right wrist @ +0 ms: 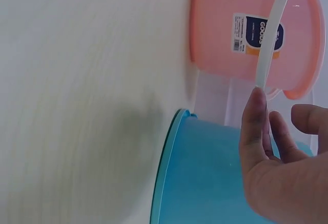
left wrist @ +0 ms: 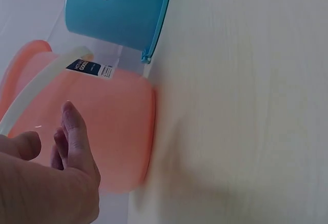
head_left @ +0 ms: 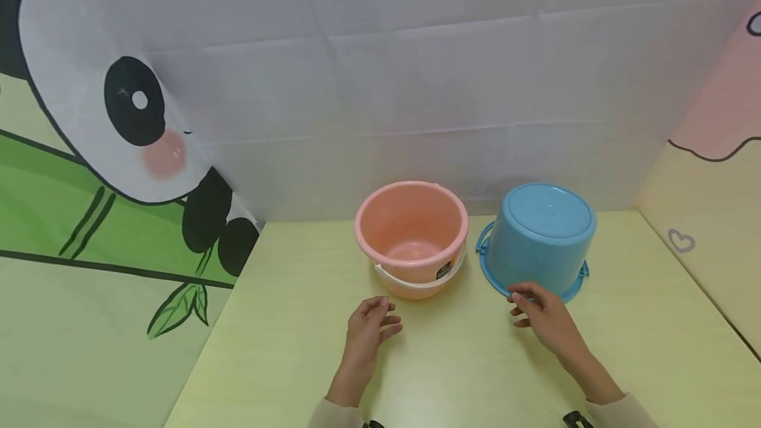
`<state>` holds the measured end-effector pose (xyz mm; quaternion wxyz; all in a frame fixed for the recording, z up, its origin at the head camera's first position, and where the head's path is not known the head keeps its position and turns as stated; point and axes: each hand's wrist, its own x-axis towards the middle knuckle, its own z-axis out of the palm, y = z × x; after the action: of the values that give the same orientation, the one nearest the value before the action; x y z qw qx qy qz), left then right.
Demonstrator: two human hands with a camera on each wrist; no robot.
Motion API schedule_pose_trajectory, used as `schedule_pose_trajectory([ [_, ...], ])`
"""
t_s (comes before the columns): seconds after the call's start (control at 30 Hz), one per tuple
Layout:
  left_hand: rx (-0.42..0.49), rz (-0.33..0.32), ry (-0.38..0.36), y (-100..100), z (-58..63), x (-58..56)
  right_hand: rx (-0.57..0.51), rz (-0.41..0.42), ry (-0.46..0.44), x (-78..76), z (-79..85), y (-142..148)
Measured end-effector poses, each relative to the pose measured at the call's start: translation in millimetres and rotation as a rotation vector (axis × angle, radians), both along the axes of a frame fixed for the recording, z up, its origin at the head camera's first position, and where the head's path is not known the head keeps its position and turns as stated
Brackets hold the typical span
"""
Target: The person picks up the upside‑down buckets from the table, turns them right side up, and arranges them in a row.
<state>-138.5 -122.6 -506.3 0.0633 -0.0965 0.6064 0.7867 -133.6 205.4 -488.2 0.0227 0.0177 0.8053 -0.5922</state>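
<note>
A pink bucket [head_left: 416,269] stands upright on the table, its white handle [head_left: 410,281] hanging down across the front. To its right a blue bucket [head_left: 538,249] sits upside down, base up and rim on the table. My left hand [head_left: 368,335] hovers just in front of the pink bucket, fingers loosely bent and holding nothing. In front of the blue bucket is my right hand [head_left: 547,319], also empty, its fingers relaxed and pointing left. In the right wrist view a dark label [right wrist: 262,34] shows on the pink bucket.
The pale yellow table [head_left: 285,322] reaches back to a grey-white cloth wall [head_left: 416,84]. A green panel with a painted panda [head_left: 89,98] stands at the left, a pink and cream panel [head_left: 713,216] at the right.
</note>
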Motion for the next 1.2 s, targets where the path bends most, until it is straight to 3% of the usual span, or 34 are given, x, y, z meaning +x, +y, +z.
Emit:
schedule_pose_trajectory([
  [0.43, -0.037, -0.091, 0.003, 27.4, -3.3, 11.8, 0.067, -0.026, 0.007, 12.8, -10.5, 40.8],
  [1.2, -0.012, -0.152, 0.025, 78.6, 0.9, 10.0, 0.160, -0.098, 0.002, 18.6, -28.9, 88.2],
])
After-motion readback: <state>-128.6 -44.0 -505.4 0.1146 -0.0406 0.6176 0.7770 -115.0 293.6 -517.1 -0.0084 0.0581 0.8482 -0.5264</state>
